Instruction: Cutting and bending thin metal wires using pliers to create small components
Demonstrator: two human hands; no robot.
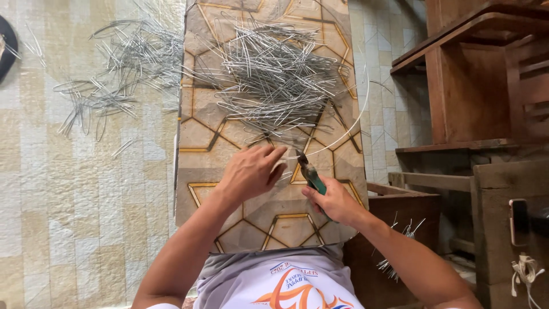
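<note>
While the right hand (336,201) clamps green-handled pliers (311,176) on a long wire (349,129) the left hand (250,171) pinches, its springy free end beyond the grip could whip loose.

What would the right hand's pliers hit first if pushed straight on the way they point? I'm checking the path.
Likely the long wire at the pliers tip held by the right hand, then the pile of bent wires; depth unclear.

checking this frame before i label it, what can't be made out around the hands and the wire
Head view only:
- Left hand: palm and fingertips turned away, so whether they pinch the wire is hidden.
- Pliers: handles buried in the right hand; whether the tip is closed is too small to tell.
- Pile of bent wires: too tangled to count.
- Dark round object: cut off by the left edge.
</note>
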